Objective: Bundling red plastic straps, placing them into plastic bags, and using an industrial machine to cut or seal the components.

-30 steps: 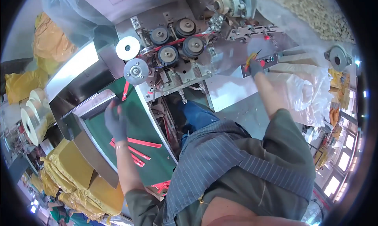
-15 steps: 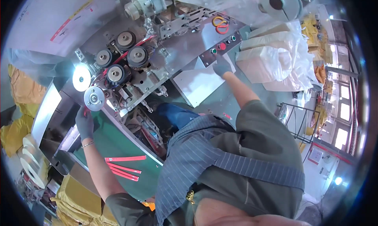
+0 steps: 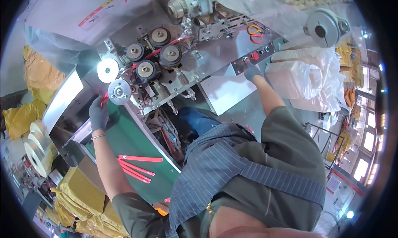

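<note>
The left hand (image 3: pixel 98 113), gloved in grey, is held at the upper end of the green conveyor belt (image 3: pixel 124 140), just below the silver disc (image 3: pixel 119 92) of the packing machine. Its fingers are curled around a thin red strip packet (image 3: pixel 104 100) at the machine's outlet; how firmly the packet is pinched cannot be told, since the glove hides the fingertips.

The right hand (image 3: pixel 251 71), also gloved, is stretched to the control panel (image 3: pixel 253 57), with fingertips at or just under the red button (image 3: pixel 256 55). Nothing is held in it (contact with the button cannot be confirmed).

Several finished red packets (image 3: pixel 134 166) are seen lying loose lower down the belt, well apart from the left hand. Red film is seen threaded between the black rollers (image 3: pixel 153 51). It is judged that work is mid-run: some packets are delivered, one is being taken, and none are yet collected from the belt.
</note>
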### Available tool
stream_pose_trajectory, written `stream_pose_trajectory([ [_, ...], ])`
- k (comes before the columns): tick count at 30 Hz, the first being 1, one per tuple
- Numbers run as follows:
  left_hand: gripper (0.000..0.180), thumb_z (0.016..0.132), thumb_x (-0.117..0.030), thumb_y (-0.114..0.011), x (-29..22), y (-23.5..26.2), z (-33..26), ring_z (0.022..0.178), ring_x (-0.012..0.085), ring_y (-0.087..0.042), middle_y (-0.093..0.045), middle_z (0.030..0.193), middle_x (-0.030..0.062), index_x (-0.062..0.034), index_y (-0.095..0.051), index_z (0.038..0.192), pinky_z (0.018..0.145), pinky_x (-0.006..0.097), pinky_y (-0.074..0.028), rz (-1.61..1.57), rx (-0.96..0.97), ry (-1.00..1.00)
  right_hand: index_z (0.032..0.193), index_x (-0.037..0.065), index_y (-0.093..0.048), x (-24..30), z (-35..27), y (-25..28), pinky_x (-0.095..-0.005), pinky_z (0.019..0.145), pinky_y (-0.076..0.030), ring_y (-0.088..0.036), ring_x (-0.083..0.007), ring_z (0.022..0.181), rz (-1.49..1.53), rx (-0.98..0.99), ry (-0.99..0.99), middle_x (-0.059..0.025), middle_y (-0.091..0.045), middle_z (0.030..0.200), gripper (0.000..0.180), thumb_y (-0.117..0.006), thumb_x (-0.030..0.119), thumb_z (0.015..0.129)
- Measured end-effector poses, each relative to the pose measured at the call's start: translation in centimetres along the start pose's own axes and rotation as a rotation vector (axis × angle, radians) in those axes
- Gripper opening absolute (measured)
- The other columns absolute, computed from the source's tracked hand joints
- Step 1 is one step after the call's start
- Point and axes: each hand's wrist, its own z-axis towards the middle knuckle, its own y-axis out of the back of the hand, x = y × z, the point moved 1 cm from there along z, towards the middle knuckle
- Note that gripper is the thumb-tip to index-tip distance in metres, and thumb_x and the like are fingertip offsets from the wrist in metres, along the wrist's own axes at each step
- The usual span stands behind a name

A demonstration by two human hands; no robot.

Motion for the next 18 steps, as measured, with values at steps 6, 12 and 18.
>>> stream_pose_trajectory([
  [6, 0.019, 0.086, -0.018, -0.056, -2.2, 2.8, -0.2, 0.081, 0.0365, -0.060, -0.062, 0.089, 0.0176, -0.0023, -0.063, 0.093, 0.071, 0.039, -0.047, 0.070, -0.015, -0.007, 0.145, 0.013, -0.015, -1.7, 1.9, -1.8, -0.0307, 0.045, -0.048, -0.056, -0.0166, 0.049, 0.414, 0.196, -0.040, -0.0086, -0.056, 0.060, 0.077, -0.049, 0.005, 0.077],
  [12, 0.017, 0.086, -0.019, -0.055, -0.8, 5.1, -1.6, 0.077, 0.0366, -0.058, -0.060, 0.086, 0.0162, -0.0035, -0.061, 0.090, 0.066, 0.040, -0.046, 0.162, -0.040, -0.014, 0.146, 0.016, -0.008, -0.8, 0.9, -0.5, -0.0295, 0.044, -0.049, -0.056, -0.0169, 0.047, 0.511, 0.263, -0.083, -0.0092, -0.056, 0.060, 0.081, -0.047, 0.001, 0.077],
  [18, 0.019, 0.088, -0.021, -0.053, 0.7, 7.6, -3.6, 0.081, 0.0363, -0.057, -0.060, 0.086, 0.0160, -0.0041, -0.061, 0.091, 0.069, 0.041, -0.045, 0.232, -0.035, 0.109, 0.147, 0.019, -0.002, -1.5, 1.7, -1.1, -0.0298, 0.040, -0.048, -0.056, -0.0172, 0.046, 0.561, 0.315, -0.121, -0.0101, -0.056, 0.060, 0.085, -0.046, 0.000, 0.077],
])
